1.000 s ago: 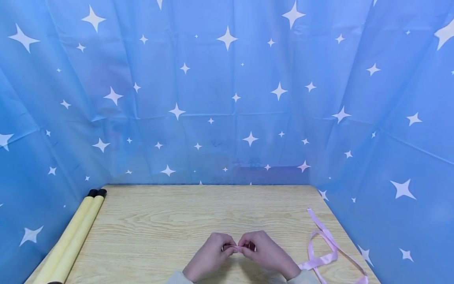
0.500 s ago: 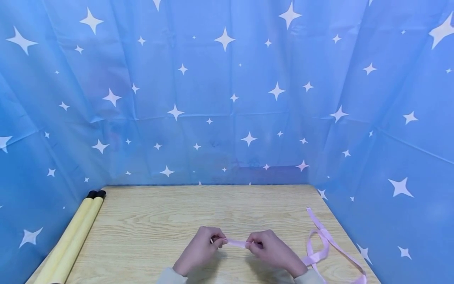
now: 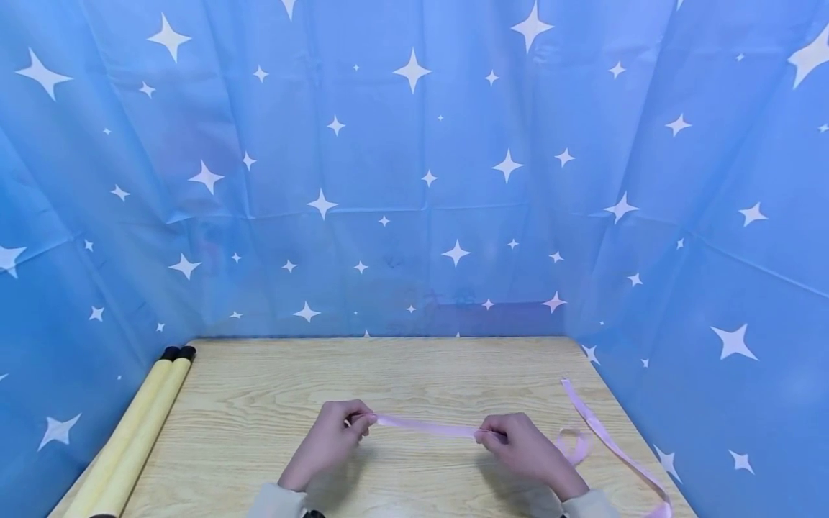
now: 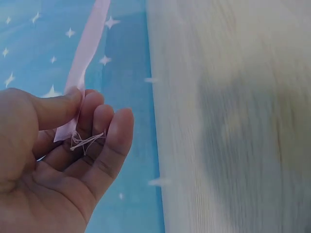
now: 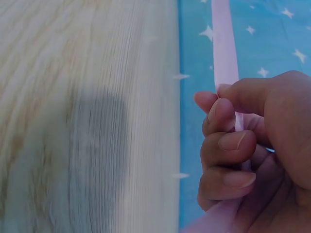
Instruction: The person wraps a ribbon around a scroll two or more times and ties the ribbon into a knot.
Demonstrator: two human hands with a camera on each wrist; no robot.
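Note:
A length of pink satin ribbon stretches nearly straight between the two hands, above the wooden table. My left hand pinches its end between thumb and forefinger. In the left wrist view, frayed threads hang from the cut end of the ribbon over the fingers. Farther along, my right hand pinches the ribbon; in the right wrist view, the ribbon passes under the thumb and runs down through the curled fingers. Beyond that hand, the loose ribbon lies in a loop and a long strip on the table's right side.
Two pale yellow rolls with black ends lie side by side along the left edge of the wooden table. A blue curtain with white stars hangs behind the table and at both sides.
The hands have moved apart from near touching, the left hand leftward and the right hand rightward, with more ribbon stretched between them. The ribbon loop at the right has shrunk.

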